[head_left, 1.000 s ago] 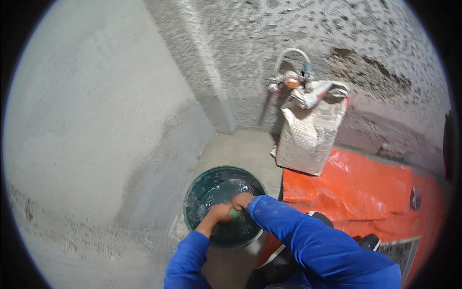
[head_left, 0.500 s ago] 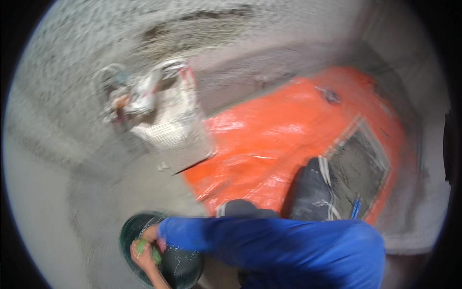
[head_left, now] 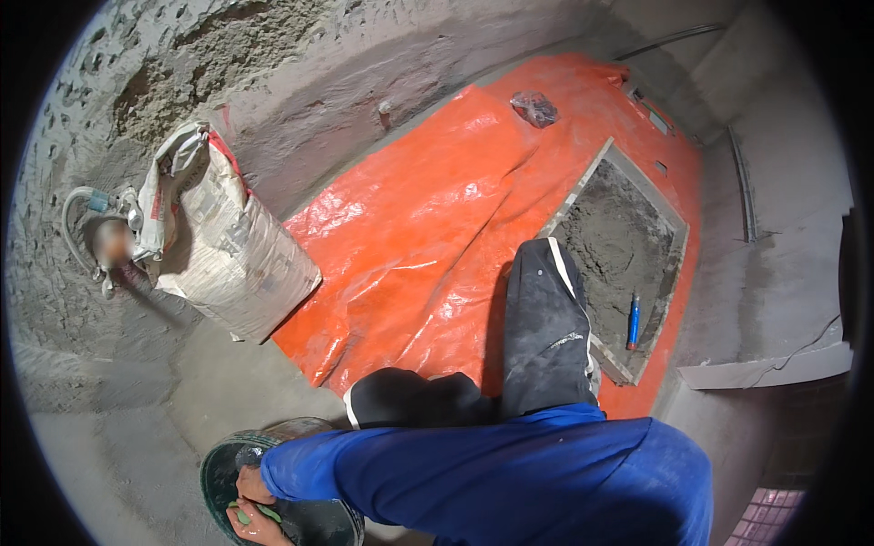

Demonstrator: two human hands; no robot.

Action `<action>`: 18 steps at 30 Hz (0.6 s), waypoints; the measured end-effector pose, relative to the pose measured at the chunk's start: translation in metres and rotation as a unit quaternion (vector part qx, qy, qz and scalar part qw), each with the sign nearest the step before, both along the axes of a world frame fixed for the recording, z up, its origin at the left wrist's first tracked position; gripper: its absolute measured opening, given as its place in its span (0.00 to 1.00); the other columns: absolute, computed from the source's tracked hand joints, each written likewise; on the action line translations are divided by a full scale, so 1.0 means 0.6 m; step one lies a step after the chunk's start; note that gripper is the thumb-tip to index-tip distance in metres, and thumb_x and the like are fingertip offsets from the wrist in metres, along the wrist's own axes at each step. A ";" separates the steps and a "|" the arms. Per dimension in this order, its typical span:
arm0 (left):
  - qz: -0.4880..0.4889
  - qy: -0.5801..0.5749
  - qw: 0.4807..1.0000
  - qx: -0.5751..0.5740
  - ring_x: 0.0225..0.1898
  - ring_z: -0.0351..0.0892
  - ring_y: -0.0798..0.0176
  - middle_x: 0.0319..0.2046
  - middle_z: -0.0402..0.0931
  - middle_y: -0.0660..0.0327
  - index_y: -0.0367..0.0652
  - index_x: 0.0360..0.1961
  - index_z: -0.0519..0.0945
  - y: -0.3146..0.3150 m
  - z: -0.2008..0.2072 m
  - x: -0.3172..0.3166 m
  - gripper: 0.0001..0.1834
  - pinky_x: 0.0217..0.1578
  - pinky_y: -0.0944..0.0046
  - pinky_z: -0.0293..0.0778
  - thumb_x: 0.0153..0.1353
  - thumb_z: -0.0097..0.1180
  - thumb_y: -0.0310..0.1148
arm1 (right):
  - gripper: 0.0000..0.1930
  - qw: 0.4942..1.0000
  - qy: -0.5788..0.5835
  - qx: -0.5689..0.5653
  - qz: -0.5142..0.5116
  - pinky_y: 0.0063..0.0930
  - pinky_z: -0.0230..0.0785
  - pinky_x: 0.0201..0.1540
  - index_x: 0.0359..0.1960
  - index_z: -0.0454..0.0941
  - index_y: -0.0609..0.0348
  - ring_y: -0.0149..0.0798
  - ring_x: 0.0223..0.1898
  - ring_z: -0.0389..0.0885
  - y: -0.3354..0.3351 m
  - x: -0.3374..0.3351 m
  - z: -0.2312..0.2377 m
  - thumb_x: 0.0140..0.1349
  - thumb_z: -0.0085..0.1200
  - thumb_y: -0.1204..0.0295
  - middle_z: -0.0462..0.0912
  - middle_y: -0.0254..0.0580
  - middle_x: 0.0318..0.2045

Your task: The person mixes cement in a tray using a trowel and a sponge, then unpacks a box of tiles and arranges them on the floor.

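Note:
A dark green bucket (head_left: 211,496) with liquid in it stands at the lower left. Both hands are together inside its rim. My left hand (head_left: 261,528) is closed around a soft green thing (head_left: 268,511), perhaps a sponge or cloth. Just above it, my right hand (head_left: 254,485), at the end of a long blue sleeve, has curled fingers pressed against the same green thing. The right fingertips are partly hidden by the left hand.
A big open white sack (head_left: 241,259) leans near the rough wall, beside a hose (head_left: 68,223). An orange tarp (head_left: 410,246) covers the floor. On it lie a framed tray (head_left: 680,250) of grey mortar (head_left: 610,241), a blue-handled tool (head_left: 634,323) and a dark plastic bag (head_left: 533,109).
The view has swung and become sharper. My hands stay in the bucket with the green thing; more of it is now covered by the fingers.

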State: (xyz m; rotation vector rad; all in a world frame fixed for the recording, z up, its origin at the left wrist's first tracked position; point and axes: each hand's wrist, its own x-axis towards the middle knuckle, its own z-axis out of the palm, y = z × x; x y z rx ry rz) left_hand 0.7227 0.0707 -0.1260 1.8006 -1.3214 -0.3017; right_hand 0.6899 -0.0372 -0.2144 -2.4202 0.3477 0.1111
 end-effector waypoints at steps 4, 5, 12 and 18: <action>0.089 -0.246 0.965 -0.025 0.35 0.79 0.40 0.34 0.81 0.44 0.32 0.39 0.81 0.015 0.018 0.006 0.21 0.39 0.46 0.75 0.64 0.62 0.45 | 0.09 0.991 -0.001 -0.130 0.006 0.49 0.70 0.27 0.26 0.89 0.45 0.46 0.31 0.83 -0.018 -0.002 0.009 0.39 0.67 0.64 0.87 0.38 0.27; 0.100 -0.317 0.942 -0.043 0.36 0.80 0.40 0.38 0.81 0.44 0.32 0.43 0.81 0.015 0.017 0.011 0.22 0.40 0.46 0.75 0.64 0.63 0.45 | 0.09 0.991 -0.038 -0.130 0.013 0.49 0.70 0.27 0.26 0.89 0.45 0.46 0.30 0.82 -0.029 -0.007 0.028 0.39 0.67 0.64 0.87 0.39 0.27; -0.087 -0.297 0.951 -0.012 0.40 0.82 0.42 0.44 0.82 0.43 0.32 0.51 0.80 0.017 0.045 0.006 0.26 0.41 0.48 0.78 0.65 0.62 0.47 | 0.19 0.963 0.033 -0.258 0.075 0.58 0.69 0.48 0.43 0.88 0.45 0.44 0.50 0.81 -0.109 -0.095 0.256 0.47 0.66 0.58 0.87 0.34 0.45; 0.117 -0.331 0.936 0.015 0.29 0.84 0.49 0.26 0.84 0.49 0.36 0.36 0.87 -0.069 0.199 -0.082 0.16 0.33 0.57 0.80 0.67 0.61 0.41 | 0.26 0.932 -0.261 -0.069 -0.242 0.48 0.75 0.48 0.51 0.84 0.45 0.54 0.45 0.84 -0.214 -0.486 0.262 0.45 0.55 0.68 0.87 0.47 0.40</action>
